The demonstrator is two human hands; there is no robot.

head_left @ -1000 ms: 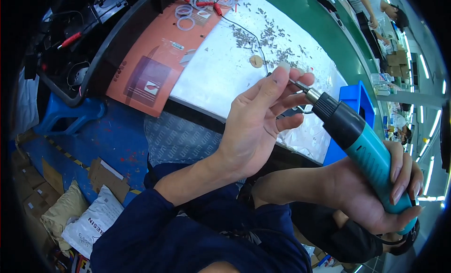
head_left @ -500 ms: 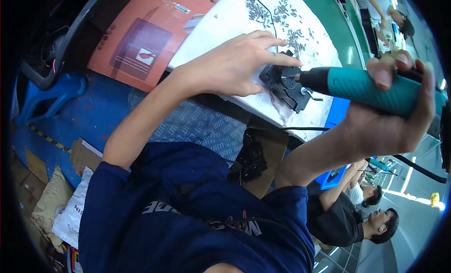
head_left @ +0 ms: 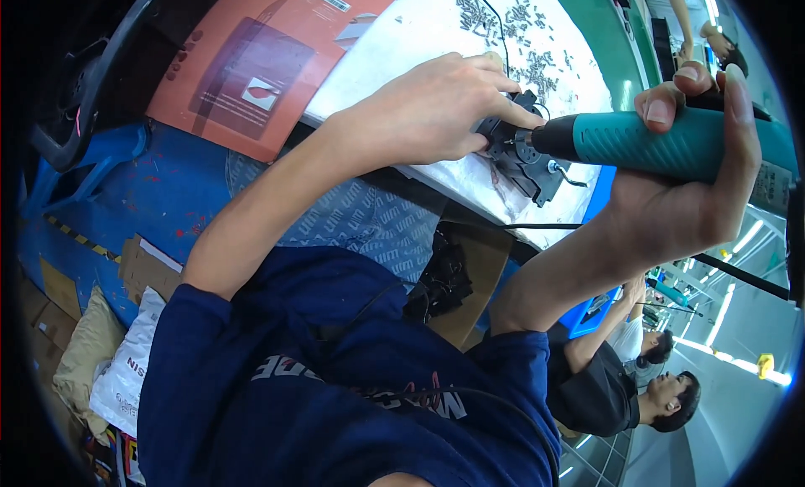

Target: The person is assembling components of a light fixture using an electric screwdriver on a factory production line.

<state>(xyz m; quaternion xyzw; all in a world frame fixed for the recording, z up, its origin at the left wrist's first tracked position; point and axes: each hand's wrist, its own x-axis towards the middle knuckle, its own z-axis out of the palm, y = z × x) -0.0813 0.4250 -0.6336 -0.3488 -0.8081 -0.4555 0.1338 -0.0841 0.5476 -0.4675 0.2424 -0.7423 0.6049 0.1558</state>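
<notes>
A teal electric screwdriver with a black nose is wrapped in the fingers of my right hand. Its tip meets a round, disc-like area on a black plastic part, which rests on the white work surface. My left hand steadies that part, thumb and forefinger pressing on its near side and top. A bent metal rod sticks out of the part beside the screwdriver's nose. The exact spot under the tip is partly hidden by the nose.
Many small screws lie scattered over the white surface. An orange-red box sits to its left. Below the edge stands a carton with black pieces. A blue bin and a person in black are at the right.
The screwdriver has come closer to the black part, so less of its bit shows. My left hand stays on the part, and the whole view has shifted slightly.
</notes>
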